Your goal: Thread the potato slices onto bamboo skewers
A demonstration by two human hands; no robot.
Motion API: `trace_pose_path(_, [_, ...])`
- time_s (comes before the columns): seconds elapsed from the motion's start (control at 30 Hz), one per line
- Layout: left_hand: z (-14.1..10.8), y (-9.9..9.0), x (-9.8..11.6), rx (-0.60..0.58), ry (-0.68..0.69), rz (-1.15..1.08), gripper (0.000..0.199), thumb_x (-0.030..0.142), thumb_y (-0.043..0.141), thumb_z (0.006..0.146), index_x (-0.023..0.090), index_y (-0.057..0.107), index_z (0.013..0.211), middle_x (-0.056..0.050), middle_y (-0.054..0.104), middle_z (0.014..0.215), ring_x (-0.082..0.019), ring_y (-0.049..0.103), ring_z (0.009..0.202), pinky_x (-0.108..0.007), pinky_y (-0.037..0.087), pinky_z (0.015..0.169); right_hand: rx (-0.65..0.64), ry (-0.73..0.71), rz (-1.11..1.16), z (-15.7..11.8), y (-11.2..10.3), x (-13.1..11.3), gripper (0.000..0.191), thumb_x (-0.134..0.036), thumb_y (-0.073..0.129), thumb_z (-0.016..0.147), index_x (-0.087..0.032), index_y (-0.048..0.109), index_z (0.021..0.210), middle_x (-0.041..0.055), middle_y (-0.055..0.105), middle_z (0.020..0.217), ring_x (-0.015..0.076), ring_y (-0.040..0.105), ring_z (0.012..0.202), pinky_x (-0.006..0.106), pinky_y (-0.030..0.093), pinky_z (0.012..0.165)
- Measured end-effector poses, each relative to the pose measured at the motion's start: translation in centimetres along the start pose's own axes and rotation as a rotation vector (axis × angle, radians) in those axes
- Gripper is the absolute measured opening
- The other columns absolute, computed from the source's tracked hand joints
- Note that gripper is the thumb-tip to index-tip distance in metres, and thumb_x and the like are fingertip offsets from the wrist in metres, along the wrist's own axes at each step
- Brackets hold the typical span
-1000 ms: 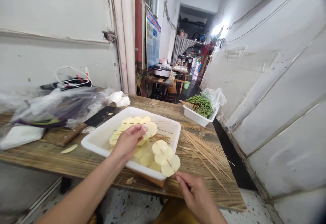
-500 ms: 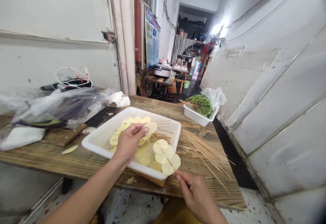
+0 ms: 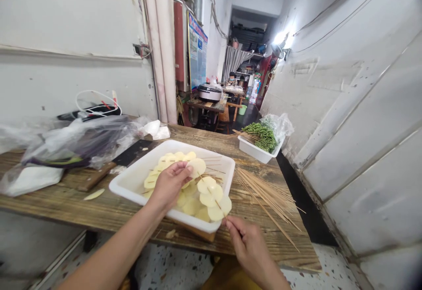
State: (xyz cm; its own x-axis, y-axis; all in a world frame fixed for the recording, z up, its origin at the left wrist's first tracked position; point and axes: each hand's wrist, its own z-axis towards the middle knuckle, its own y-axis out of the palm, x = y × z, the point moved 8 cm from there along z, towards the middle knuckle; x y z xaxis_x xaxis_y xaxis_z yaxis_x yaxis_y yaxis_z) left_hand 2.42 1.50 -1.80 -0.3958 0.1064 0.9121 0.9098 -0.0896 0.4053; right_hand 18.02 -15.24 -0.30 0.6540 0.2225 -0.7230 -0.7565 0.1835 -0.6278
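My left hand (image 3: 172, 183) pinches a thin, round, pale yellow slice (image 3: 197, 167) above the white tub (image 3: 119, 188). The tip of a thin wooden skewer (image 3: 201, 177) meets this slice. Several overlapping slices (image 3: 211, 194) are threaded along the skewer, which slants down to the right. At its lower end, my right hand (image 3: 245, 237) holds the skewer between thumb and fingers, just past the tub's near right corner. Inside the tub lie more skewered slices (image 3: 167, 162) and loose slices in liquid.
Loose skewers (image 3: 270, 197) lie on the wooden table (image 3: 184, 132) at right. A smaller white tub (image 3: 255, 151) holds green skewered vegetables (image 3: 262, 136). At left are a knife (image 3: 97, 176), plastic bags (image 3: 82, 138) and a stray slice (image 3: 94, 194). A person (image 3: 231, 78) is far back.
The skewer tip has come up to the slice in my left hand. My right hand has moved slightly up and left with the skewer and its slices.
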Motion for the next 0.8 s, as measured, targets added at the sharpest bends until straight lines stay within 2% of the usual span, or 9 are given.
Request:
trace_pose_path(0.17, [-0.07,0.07,0.13,0.023,-0.047,-0.023,0.035,0.031,0.078,0.053,0.016,0.061,0.079,0.002,0.062,0.072,-0.009,0.056,0.062,-0.02,0.048,0.058,-0.002,-0.044,-0.045,0.02,0.02,-0.12,0.029,-0.023,0.035,0.093,-0.018,0.055,0.072,0.0007,0.055,0.062,0.0123,0.051,0.055,0.021,0.036,0.054])
trace_pose_path(0.37, [0.21,-0.45,-0.41,0.035,-0.105,-0.105,0.025,0.028,0.076,0.057,0.014,0.061,0.071,0.001,0.062,0.067,-0.009,0.056,0.058,-0.02,0.047,0.052,0.002,-0.099,-0.028,-0.28,-0.04,0.09,0.025,-0.021,0.036,0.092,-0.018,0.057,0.077,0.0022,0.059,0.067,0.0133,0.056,0.061,0.021,0.039,0.058])
trace_pose_path(0.63, [-0.08,0.26,-0.34,-0.055,-0.129,-0.218,0.016,0.02,0.072,0.062,0.015,0.06,0.07,0.002,0.063,0.065,-0.009,0.057,0.058,-0.021,0.049,0.057,0.078,-0.127,0.002,-0.21,-0.21,0.04,0.022,-0.021,0.039,0.092,-0.018,0.058,0.081,0.0028,0.06,0.067,0.0132,0.058,0.06,0.02,0.043,0.059])
trace_pose_path(0.8, [-0.28,0.46,0.0,-0.068,-0.111,-0.232,0.017,0.023,0.073,0.063,0.015,0.061,0.072,0.001,0.064,0.066,-0.009,0.057,0.059,-0.021,0.048,0.056,0.033,-0.139,-0.025,-0.09,-0.31,-0.03,0.024,-0.021,0.038,0.092,-0.018,0.059,0.082,0.0028,0.06,0.067,0.0133,0.057,0.059,0.02,0.043,0.059])
